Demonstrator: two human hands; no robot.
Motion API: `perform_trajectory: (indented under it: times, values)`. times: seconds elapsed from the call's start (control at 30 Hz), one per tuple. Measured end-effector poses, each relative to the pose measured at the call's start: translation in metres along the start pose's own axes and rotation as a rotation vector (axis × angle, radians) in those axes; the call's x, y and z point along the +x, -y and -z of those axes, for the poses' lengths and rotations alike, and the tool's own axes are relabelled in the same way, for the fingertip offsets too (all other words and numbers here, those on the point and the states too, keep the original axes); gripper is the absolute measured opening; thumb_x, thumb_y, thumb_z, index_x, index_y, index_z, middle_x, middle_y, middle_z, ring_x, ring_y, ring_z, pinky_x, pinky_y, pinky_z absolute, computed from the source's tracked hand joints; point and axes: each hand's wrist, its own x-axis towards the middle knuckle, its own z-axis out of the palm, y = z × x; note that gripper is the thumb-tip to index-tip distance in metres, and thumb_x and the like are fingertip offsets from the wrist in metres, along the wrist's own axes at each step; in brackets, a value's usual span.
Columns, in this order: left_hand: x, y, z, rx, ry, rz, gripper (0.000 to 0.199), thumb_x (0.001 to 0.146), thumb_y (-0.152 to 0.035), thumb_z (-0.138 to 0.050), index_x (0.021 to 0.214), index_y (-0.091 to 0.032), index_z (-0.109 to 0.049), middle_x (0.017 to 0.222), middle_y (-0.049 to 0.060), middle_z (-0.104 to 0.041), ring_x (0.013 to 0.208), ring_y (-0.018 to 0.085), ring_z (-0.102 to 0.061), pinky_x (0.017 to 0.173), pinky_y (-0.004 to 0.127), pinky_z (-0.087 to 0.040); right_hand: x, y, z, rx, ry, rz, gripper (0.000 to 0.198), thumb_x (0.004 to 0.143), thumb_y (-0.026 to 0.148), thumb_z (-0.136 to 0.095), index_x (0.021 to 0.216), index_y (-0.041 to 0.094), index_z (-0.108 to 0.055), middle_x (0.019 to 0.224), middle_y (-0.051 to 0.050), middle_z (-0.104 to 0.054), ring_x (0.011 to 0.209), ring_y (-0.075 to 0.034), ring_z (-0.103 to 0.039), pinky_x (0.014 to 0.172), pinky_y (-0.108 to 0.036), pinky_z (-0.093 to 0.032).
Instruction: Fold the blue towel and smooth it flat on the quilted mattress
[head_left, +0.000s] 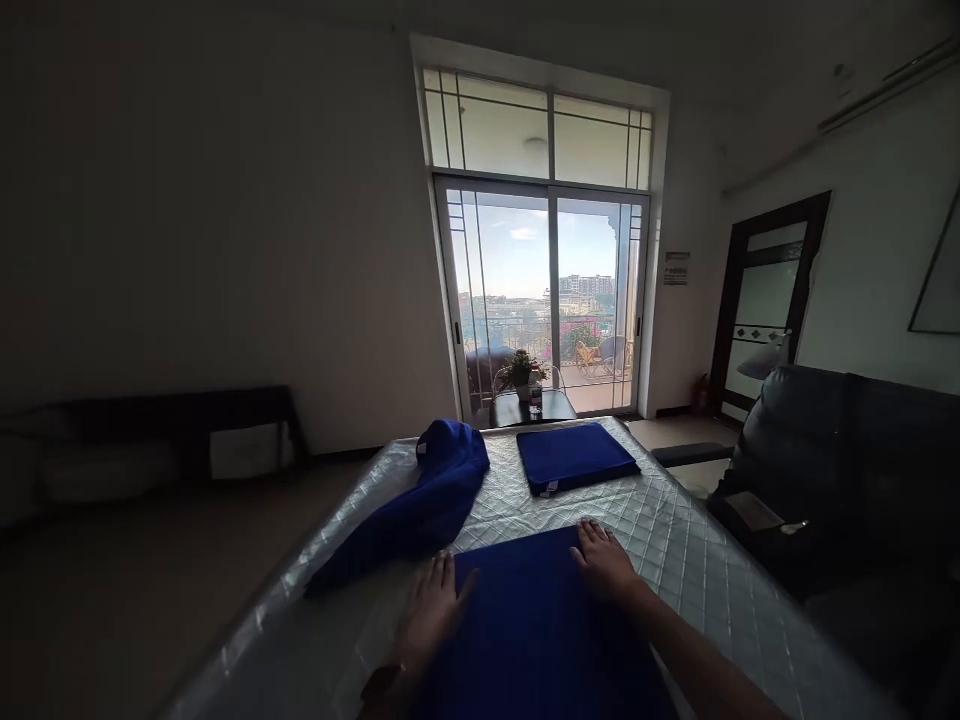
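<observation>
A blue cloth [536, 620] lies flat in front of me on a quilted, shiny mattress [712, 560]. My left hand [435, 605] rests at its left edge with the fingers stretched out and the thumb over the cloth. Over at the far right corner, my right hand [604, 560] lies flat with its fingers extended. Neither hand grips anything. Beyond my left hand is a crumpled blue cloth [442, 490], loosely heaped. A neatly folded blue cloth [577, 455] with a small white tag sits farther back on the right. The near end of the flat cloth runs out of view.
A small table [551, 408] with a potted plant [519, 370] and a bottle [535, 390] stands past the mattress, before a glass sliding door [510, 270]. To the right is a dark sofa [862, 440]. A low dark cabinet [180, 420] stands at the left wall.
</observation>
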Motion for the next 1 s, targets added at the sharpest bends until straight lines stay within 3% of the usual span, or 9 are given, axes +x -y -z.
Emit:
perform_trajectory:
  times: [0.13,0.27,0.4,0.5,0.6,0.7,0.83,1.0]
  values:
    - [0.007,-0.034,0.002,-0.001,-0.038,-0.123,0.073,0.096,-0.046,-0.022,0.145,0.007,-0.038,0.156,0.028,-0.033,0.148,0.037,-0.029,0.122,0.054,-0.026,0.005,-0.004,-0.002,0.021,-0.005,0.036,0.071,0.095,0.048,-0.023,0.155,0.010,-0.022,0.165,-0.010,-0.018,0.153,-0.022,-0.011,0.125,-0.040,-0.010]
    - [0.015,-0.101,-0.011,-0.075,-0.044,-0.370,0.058,0.098,-0.038,-0.025,0.144,-0.012,-0.048,0.155,0.017,-0.043,0.147,0.029,-0.034,0.120,0.049,-0.033,0.010,-0.011,-0.014,0.021,-0.025,0.045,0.071,0.095,0.047,-0.025,0.155,0.009,-0.022,0.165,-0.012,-0.021,0.153,-0.023,-0.014,0.125,-0.042,-0.013]
    - [0.019,-0.162,-0.026,-0.196,-0.051,-0.491,0.062,0.099,-0.047,-0.018,0.150,-0.017,-0.039,0.157,0.013,-0.041,0.148,0.025,-0.033,0.121,0.048,-0.034,0.014,-0.021,-0.027,-0.039,-0.077,0.105,0.065,0.094,0.034,-0.029,0.154,0.010,-0.026,0.164,-0.012,-0.025,0.152,-0.022,-0.017,0.125,-0.041,-0.015]
    - [0.020,-0.179,-0.031,-0.285,-0.065,-0.494,0.065,0.099,-0.050,-0.016,0.152,-0.017,-0.035,0.157,0.012,-0.041,0.149,0.026,-0.031,0.122,0.051,-0.033,0.017,-0.025,-0.032,-0.074,-0.092,0.131,0.064,0.092,0.029,-0.031,0.153,0.010,-0.028,0.163,-0.011,-0.026,0.152,-0.022,-0.016,0.125,-0.041,-0.016]
    - [0.020,-0.174,-0.035,-0.288,-0.059,-0.458,0.068,0.098,-0.054,-0.018,0.151,-0.016,-0.036,0.158,0.013,-0.039,0.149,0.027,-0.029,0.123,0.051,-0.031,0.019,-0.024,-0.031,-0.068,-0.084,0.117,0.063,0.095,0.033,-0.027,0.153,0.011,-0.028,0.163,-0.010,-0.025,0.153,-0.022,-0.015,0.125,-0.041,-0.016]
    - [0.022,-0.151,-0.037,-0.263,-0.058,-0.419,0.071,0.097,-0.058,-0.021,0.150,-0.014,-0.037,0.158,0.016,-0.037,0.150,0.029,-0.029,0.123,0.054,-0.028,0.018,-0.019,-0.027,-0.044,-0.079,0.065,0.065,0.097,0.041,-0.021,0.154,0.010,-0.026,0.164,-0.012,-0.024,0.153,-0.022,-0.015,0.125,-0.041,-0.015]
    - [0.025,-0.093,-0.036,-0.124,-0.095,-0.382,0.067,0.098,-0.054,-0.023,0.150,-0.014,-0.036,0.158,0.016,-0.038,0.150,0.028,-0.029,0.122,0.053,-0.029,0.014,-0.013,-0.019,-0.018,-0.060,0.017,0.069,0.097,0.046,-0.020,0.155,0.009,-0.021,0.164,-0.011,-0.021,0.153,-0.023,-0.014,0.125,-0.042,-0.012]
    - [0.024,-0.010,-0.029,-0.047,-0.080,-0.233,0.064,0.100,-0.048,-0.023,0.149,-0.010,-0.037,0.159,0.016,-0.037,0.149,0.028,-0.031,0.122,0.048,-0.027,0.012,-0.011,-0.016,0.000,-0.045,0.014,0.069,0.097,0.047,-0.019,0.156,0.010,-0.020,0.165,-0.010,-0.019,0.153,-0.023,-0.012,0.124,-0.042,-0.009]
